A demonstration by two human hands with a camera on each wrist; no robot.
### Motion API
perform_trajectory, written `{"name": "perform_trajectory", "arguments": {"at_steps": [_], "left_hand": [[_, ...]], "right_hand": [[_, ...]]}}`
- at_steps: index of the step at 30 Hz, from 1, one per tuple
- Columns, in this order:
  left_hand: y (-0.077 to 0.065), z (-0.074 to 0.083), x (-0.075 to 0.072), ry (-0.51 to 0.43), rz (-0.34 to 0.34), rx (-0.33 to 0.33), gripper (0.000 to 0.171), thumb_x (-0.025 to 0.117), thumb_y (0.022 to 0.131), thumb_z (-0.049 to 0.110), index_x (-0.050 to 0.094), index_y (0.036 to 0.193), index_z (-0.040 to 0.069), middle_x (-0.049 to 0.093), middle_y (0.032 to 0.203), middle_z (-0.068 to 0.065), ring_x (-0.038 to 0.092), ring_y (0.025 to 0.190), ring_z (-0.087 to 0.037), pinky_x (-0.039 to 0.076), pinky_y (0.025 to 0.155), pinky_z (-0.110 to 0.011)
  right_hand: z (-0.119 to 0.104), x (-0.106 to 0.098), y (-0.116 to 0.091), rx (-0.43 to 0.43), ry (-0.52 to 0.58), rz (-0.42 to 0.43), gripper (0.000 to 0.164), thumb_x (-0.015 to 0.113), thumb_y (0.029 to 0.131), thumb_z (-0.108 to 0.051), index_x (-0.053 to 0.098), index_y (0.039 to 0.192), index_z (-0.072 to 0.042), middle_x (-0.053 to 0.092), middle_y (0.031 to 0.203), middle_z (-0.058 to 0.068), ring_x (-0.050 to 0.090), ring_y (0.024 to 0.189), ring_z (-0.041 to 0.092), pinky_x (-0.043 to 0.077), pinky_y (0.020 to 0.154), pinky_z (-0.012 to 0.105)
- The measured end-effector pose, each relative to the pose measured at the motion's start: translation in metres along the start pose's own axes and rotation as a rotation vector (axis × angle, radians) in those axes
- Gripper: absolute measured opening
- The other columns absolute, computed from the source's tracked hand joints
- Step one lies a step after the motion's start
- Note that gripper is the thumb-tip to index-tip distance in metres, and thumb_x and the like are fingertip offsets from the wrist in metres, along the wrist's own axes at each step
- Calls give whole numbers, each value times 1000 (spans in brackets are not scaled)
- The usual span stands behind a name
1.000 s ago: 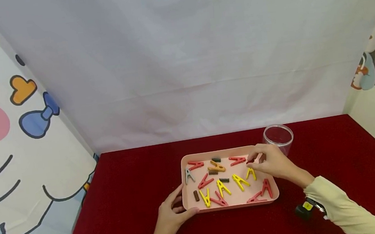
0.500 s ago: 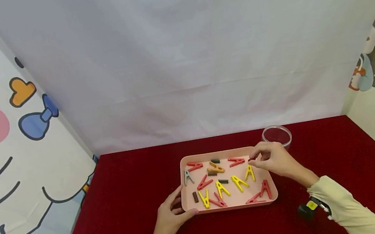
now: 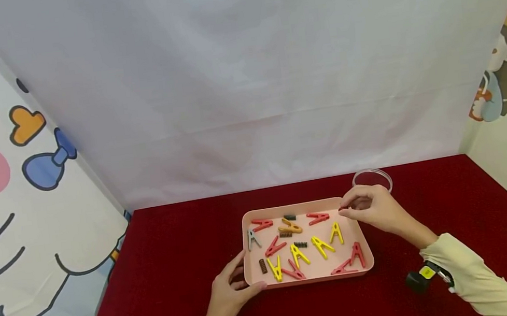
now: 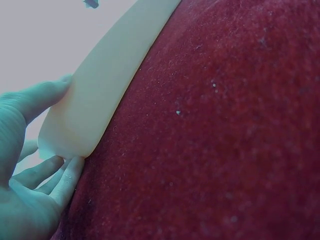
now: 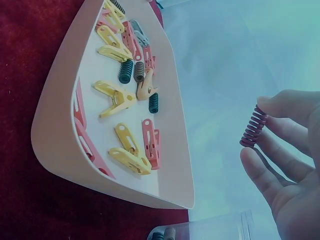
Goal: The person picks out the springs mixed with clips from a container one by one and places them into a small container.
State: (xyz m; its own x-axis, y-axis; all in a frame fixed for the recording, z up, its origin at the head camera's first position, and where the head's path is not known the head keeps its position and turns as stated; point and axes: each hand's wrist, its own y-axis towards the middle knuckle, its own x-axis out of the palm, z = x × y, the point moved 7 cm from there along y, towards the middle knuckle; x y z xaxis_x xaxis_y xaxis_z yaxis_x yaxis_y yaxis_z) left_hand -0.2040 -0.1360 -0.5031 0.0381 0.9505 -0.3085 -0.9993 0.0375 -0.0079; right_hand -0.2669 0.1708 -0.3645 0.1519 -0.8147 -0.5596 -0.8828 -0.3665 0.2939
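Observation:
My right hand (image 3: 374,209) pinches a dark red coil spring (image 5: 254,126) between thumb and fingertips, just above the right back corner of the pink tray (image 3: 314,279). My left hand (image 3: 230,285) grips the tray's left front corner, thumb along the front wall and fingers at the left side. Inside the tray lie several clothespins: red (image 3: 319,218), yellow (image 3: 322,246), orange (image 3: 290,226) and grey (image 3: 253,239). Among them are several loose springs, such as a brown one (image 3: 263,266) and a dark green one (image 3: 300,245).
Behind the right hand stands a clear round jar (image 3: 371,170), partly hidden by it. The right wrist view shows dark springs (image 5: 170,233) in that jar. A dark red cloth (image 3: 187,238) covers the table, and a pale curtain (image 3: 272,72) hangs behind it.
My right hand has lifted the spring from near a yellow clothespin and moved back and right toward the jar. The left hand stays at the tray corner.

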Motion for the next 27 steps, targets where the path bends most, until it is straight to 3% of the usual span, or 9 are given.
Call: {"name": "perform_trajectory", "arguments": {"at_steps": [9,15,21,27], "left_hand": [[0,0,0,-14,-2,8,79,79,62,28,41,131,25,46,125,-4,52,99,-19,49,68,-22],[0,4,-1,-36,-8,14,78,79,63,25,42,131,23,46,124,-6,52,99,-22,49,68,-23],[0,4,-1,-41,-8,18,78,79,63,25,42,131,24,46,125,-7,52,100,-23,49,68,-23],[1,-1,-1,-31,3,20,78,80,62,27,43,130,25,48,123,-4,53,98,-19,49,69,-23]], "right_hand": [[-2,-7,0,-20,-17,39,10,69,74,-6,64,83,-4,61,81,8,59,70,22,50,60,27],[3,-14,2,10,39,48,11,69,75,-7,64,84,-2,60,83,9,60,67,26,48,52,25],[27,-20,3,22,54,80,17,71,74,-16,65,84,-5,60,83,6,61,68,25,50,56,27],[29,-26,4,29,29,101,21,72,73,-20,66,84,-4,60,82,4,58,72,17,50,63,23]]}}
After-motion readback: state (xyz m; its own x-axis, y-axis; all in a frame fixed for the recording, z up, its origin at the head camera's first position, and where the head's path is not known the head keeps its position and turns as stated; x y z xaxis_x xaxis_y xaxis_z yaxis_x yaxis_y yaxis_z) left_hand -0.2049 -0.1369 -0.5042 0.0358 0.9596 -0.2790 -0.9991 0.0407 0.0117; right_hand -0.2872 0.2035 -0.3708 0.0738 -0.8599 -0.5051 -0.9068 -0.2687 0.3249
